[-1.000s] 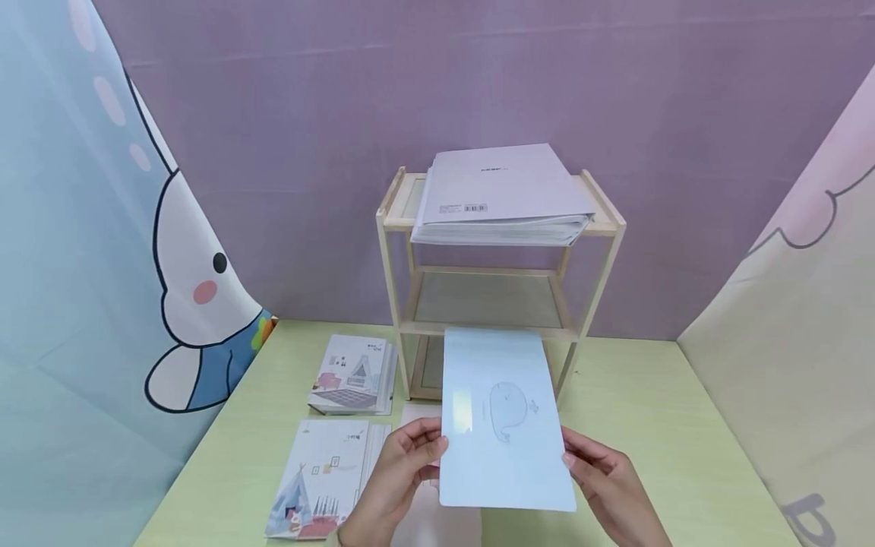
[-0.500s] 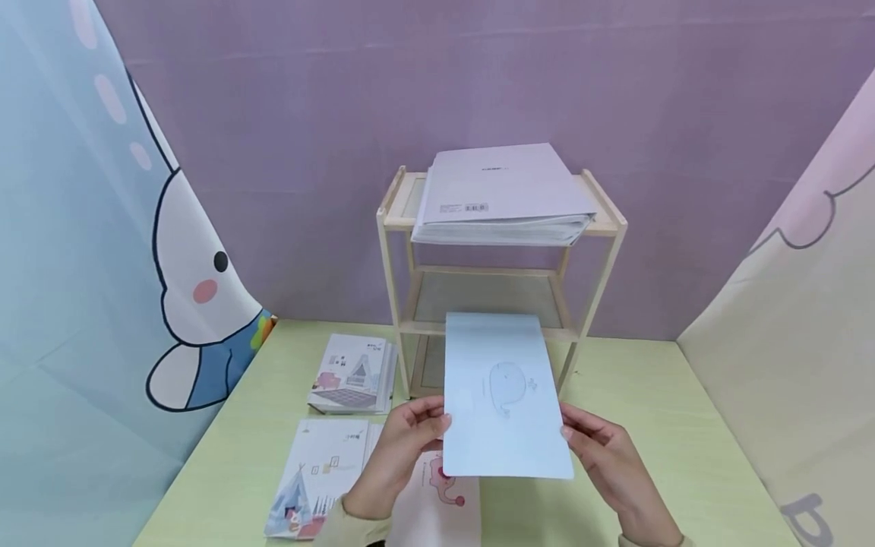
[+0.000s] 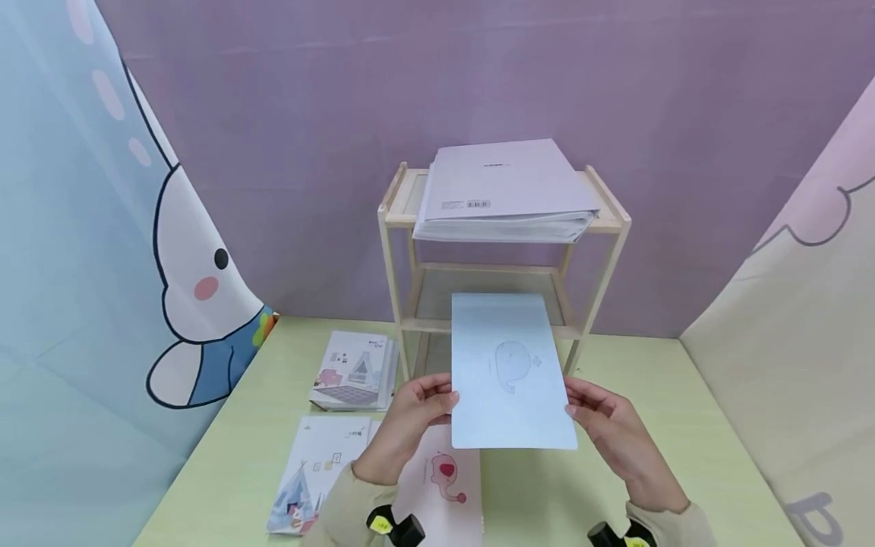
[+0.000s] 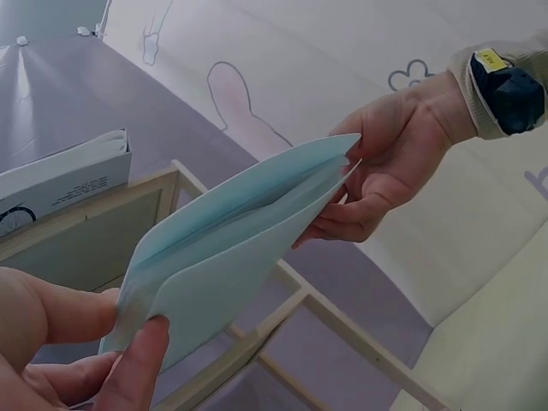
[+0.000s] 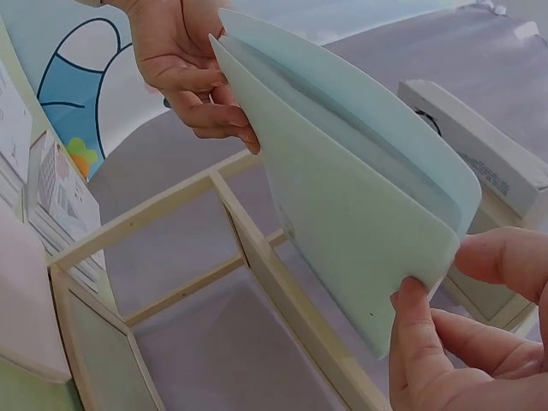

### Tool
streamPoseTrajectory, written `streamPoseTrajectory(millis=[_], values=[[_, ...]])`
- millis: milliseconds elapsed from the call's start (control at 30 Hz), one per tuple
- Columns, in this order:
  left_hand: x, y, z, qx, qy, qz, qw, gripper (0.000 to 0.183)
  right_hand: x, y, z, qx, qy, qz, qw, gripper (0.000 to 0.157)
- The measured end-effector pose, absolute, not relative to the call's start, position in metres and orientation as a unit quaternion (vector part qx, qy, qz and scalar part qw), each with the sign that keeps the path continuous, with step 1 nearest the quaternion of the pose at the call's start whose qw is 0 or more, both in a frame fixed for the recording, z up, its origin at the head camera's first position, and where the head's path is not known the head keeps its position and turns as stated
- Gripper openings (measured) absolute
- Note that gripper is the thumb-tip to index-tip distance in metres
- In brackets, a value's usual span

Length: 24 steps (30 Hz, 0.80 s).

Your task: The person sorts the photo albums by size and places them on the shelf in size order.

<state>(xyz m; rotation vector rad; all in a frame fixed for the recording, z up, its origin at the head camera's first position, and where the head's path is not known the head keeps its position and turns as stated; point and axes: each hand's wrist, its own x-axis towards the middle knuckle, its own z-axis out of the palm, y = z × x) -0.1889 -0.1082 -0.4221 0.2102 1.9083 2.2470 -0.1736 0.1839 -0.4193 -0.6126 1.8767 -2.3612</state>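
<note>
A light blue notebook (image 3: 506,418) with a whale drawing on its cover is held up in front of the shelf's middle level. My left hand (image 3: 415,422) pinches its left edge and my right hand (image 3: 615,437) its right edge, thumbs on top. Both wrist views show the notebook (image 4: 227,282) with its covers slightly parted and pages between them. Below it lies a pink notebook (image 3: 447,513) with a red elephant, partly hidden by my left hand and the blue notebook.
A wooden shelf rack (image 3: 391,266) stands against the purple backdrop. Large white books (image 3: 506,182) lie stacked on its top level. To the left on the green table (image 3: 683,448) lie two stacks of illustrated books, a far stack (image 3: 354,372) and a near stack (image 3: 317,471).
Both hands have carried the blue notebook forward and up toward the middle shelf. More of the pink notebook with its elephant now shows beneath it.
</note>
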Motion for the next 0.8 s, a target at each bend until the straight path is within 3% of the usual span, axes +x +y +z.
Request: streamPoseTrajectory(millis=[133, 367, 800], values=[[-0.195, -0.107, -0.419, 0.076, 0.641, 0.758, 0.093, 0.037, -0.177, 0.184, -0.413, -0.179, 0.631, -0.754, 0.037, 0.036], [-0.209, -0.109, -0.416, 0.077, 0.634, 0.764, 0.086, 0.037, -0.183, 0.178, -0.404, -0.128, 0.678, -0.723, 0.049, 0.053], [-0.231, -0.105, -0.406, 0.082, 0.633, 0.764, 0.094, 0.038, -0.196, 0.172, -0.396, -0.111, 0.685, -0.72, 0.018, 0.05]])
